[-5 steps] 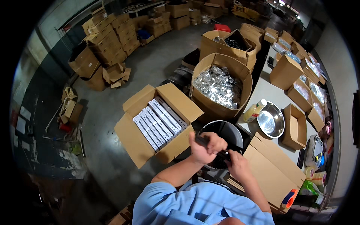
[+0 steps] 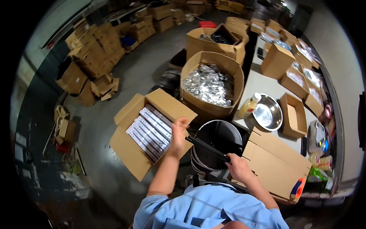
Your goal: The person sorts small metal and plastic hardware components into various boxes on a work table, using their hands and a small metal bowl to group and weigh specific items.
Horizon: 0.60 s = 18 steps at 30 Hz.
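Observation:
My right hand (image 2: 239, 168) is closed round the near end of some slim black bars (image 2: 207, 147), which look like slide rails. They slant up and left over a round black-lined bucket (image 2: 228, 131). My left hand (image 2: 178, 136) is off the bars, just left of their far ends, its fingers stretched out beside the right wall of an open cardboard box (image 2: 129, 158). Inside that box several white pieces with dark holes (image 2: 146, 133) lie in rows.
A tall carton (image 2: 236, 82) of shiny silver packets stands beyond the bucket. On the white table (image 2: 251, 86) at right are a steel bowl (image 2: 268, 114), a bottle (image 2: 249, 106) and small cartons. Flat cardboard sheets (image 2: 272, 164) lie near my right arm, with an orange-and-blue tape dispenser (image 2: 297, 189).
My left hand has let go of the black bars and moved left toward the open box, its fingers straightening. My right hand keeps its hold. The whole view has shifted slightly.

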{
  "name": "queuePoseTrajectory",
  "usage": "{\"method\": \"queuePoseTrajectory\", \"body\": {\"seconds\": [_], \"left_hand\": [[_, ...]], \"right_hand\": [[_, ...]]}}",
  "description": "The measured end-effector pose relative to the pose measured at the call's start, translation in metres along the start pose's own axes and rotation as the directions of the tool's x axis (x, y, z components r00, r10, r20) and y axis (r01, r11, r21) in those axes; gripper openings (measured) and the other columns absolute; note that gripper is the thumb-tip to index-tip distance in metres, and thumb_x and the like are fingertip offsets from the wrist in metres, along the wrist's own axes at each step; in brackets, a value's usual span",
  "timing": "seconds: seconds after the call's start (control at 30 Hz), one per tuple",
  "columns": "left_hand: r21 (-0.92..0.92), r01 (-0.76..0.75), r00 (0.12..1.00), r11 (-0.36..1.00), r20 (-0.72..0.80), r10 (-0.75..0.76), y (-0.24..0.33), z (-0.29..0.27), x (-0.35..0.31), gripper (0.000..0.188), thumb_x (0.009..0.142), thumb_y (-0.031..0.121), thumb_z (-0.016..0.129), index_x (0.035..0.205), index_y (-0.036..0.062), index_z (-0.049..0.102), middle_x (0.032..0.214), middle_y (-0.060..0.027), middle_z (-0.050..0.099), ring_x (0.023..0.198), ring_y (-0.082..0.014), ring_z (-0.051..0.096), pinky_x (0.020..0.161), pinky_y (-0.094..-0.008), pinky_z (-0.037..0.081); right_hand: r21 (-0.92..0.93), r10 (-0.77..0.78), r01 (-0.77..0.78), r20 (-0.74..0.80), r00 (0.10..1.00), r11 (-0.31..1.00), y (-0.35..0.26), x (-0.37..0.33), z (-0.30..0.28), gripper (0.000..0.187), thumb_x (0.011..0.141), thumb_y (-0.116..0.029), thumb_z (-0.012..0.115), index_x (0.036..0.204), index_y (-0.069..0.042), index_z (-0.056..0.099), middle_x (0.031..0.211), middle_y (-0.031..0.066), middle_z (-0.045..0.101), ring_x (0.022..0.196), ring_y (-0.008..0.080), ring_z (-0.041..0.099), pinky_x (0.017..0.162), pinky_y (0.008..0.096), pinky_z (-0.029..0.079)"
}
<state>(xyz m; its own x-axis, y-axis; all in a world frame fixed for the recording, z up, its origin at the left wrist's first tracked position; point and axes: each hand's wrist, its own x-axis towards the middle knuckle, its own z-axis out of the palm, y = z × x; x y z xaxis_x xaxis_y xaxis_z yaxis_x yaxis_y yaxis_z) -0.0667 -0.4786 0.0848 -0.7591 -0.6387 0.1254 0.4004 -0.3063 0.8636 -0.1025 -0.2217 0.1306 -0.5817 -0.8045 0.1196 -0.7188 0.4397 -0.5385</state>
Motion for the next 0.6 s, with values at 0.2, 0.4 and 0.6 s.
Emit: {"method": "queuePoseTrajectory", "body": {"seconds": [0.2, 0.4, 0.6], "left_hand": [[0.971, 0.228, 0.963, -0.073, -0.236, -0.131, -0.079, -0.172, 0.041, 0.031, 0.075, 0.026, 0.062, 0.096, 0.0024, 0.062, 0.111, -0.0209, 0.046, 0.1, -0.038, 0.052, 0.089, -0.041, 0.042], [0.91, 0.171, 0.879, -0.379, -0.314, -0.359, -0.071, -0.169, 0.066, 0.045, 0.078, 0.035, 0.055, 0.092, -0.0071, 0.065, 0.104, -0.0317, 0.056, 0.097, -0.0459, 0.052, 0.09, -0.0442, 0.041], [0.895, 0.436, 0.899, 0.096, -0.438, 0.002, -0.091, -0.234, 0.044, 0.017, 0.071, -0.001, 0.056, 0.084, 0.0031, 0.066, 0.087, -0.0167, 0.064, 0.087, -0.0282, 0.059, 0.072, -0.0328, 0.047]], "right_hand": [[0.007, 0.363, -0.363, -0.005, 0.932, 0.932, 0.017, -0.029, -0.036, 0.028, 0.083, -0.012, 0.057, 0.108, -0.002, 0.047, 0.088, 0.0211, 0.059, 0.082, 0.0402, 0.057, 0.069, 0.0452, 0.045], [-0.304, 0.521, -0.529, -0.113, 0.846, 0.792, 0.134, -0.106, -0.037, 0.023, 0.084, -0.012, 0.053, 0.106, -0.005, 0.05, 0.093, 0.0179, 0.058, 0.086, 0.0391, 0.055, 0.073, 0.0444, 0.045], [-0.422, 0.59, -0.658, -0.299, 0.75, 0.623, 0.227, -0.168, -0.027, 0.038, 0.084, -0.017, 0.053, 0.122, -0.015, 0.049, 0.112, 0.0092, 0.053, 0.109, 0.0283, 0.047, 0.094, 0.048, 0.033]]}}
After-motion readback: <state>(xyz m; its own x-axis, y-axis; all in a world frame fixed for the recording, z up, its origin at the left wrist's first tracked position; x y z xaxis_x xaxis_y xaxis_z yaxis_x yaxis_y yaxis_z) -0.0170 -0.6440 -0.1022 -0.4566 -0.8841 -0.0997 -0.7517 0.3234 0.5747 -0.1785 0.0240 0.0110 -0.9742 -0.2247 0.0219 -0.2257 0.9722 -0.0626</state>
